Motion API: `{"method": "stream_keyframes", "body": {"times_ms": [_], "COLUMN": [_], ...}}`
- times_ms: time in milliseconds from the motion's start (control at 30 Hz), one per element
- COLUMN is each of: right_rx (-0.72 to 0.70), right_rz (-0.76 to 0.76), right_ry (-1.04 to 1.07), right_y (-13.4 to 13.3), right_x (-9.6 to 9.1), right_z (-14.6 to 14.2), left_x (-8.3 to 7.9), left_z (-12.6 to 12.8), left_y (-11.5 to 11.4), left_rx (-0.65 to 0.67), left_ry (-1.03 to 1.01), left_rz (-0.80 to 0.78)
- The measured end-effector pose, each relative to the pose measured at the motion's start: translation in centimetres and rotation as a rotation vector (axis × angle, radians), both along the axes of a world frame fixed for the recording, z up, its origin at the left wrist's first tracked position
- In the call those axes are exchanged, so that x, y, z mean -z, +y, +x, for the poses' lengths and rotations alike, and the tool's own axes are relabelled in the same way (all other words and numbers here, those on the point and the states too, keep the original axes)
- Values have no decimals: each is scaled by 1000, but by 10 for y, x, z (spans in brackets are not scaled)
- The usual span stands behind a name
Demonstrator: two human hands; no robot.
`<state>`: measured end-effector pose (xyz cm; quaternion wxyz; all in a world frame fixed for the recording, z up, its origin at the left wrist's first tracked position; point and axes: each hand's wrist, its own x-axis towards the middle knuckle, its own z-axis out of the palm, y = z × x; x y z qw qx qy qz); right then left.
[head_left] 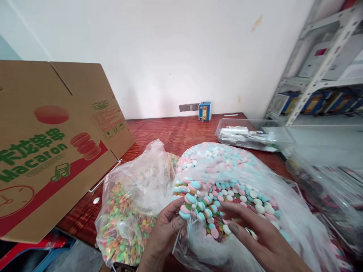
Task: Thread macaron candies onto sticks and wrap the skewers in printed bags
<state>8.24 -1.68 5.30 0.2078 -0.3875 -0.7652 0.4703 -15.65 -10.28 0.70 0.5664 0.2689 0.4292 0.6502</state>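
My left hand (166,228) is closed around several candy skewers (190,202), their white sticks (176,242) pointing down below the fingers. Pink, blue and white candies with coloured pieces between them are stacked on the sticks. Close by on the right, my right hand (262,236) hovers over a large clear plastic bag (300,215) with its fingers apart and nothing visible between them. Loose round candies (259,202) in pink, blue and white fill the bag's opening. A second clear bag (121,223), left of my left hand, holds small orange, green and yellow candy pieces.
A large cardboard box (82,90) stands at the left of the red-brown table (147,130). One white piece (96,200) lies near it. Farther back are a small blue device (204,111) and a plastic tray (278,132) of packets. Metal shelving (309,81) rises at right.
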Motion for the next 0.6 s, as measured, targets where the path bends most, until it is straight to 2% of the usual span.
{"method": "stream_keyframes", "body": {"times_ms": [67, 133, 233, 300, 400, 500, 600], "right_rx": [-2, -1, 14, 26, 74, 137, 211], "right_rz": [-156, -289, -396, -408, -305, -104, 56], "right_ry": [277, 436, 517, 526, 463, 268, 2], "right_y": [11, 15, 12, 11, 14, 18, 17], "right_x": [-6, -7, 1, 7, 15, 29, 52], "right_z": [-29, -53, -69, -67, -52, -26, 3], "left_x": [3, 6, 7, 4, -5, -7, 2], "left_z": [12, 20, 22, 15, 0, -14, -25], "left_y": [-2, -4, -7, -8, -4, 4, 14], "left_rx": [68, 124, 142, 82, -129, -342, -370], "left_ry": [-51, -75, -60, -5, 194, 572, 1101], "left_rz": [-19, -39, -56, -89, -169, -239, -316]}}
